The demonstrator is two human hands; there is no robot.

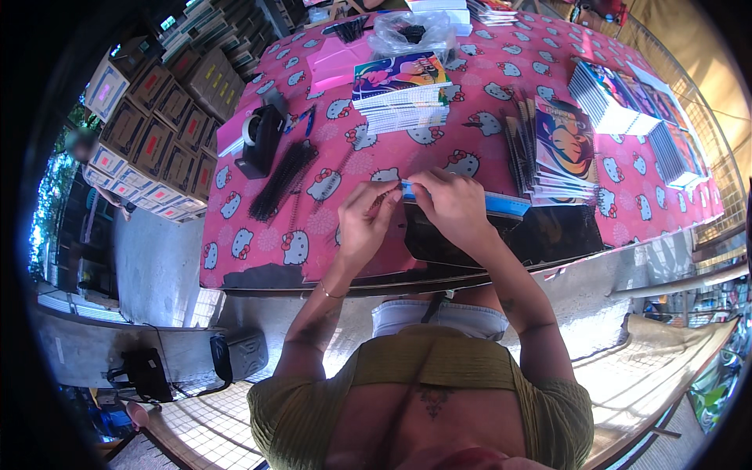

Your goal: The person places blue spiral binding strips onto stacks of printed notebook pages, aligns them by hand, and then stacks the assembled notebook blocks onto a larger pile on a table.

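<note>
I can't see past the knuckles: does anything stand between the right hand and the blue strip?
Nothing visible: the right hand lies over the blue strip near its left end. The left hand is beside that end, not in between.

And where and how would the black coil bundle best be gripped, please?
Probably around the middle of the coil bundle, from above, gripping across its length: it is long and narrow, lying slantwise on the tablecloth, its top uncovered.
</note>
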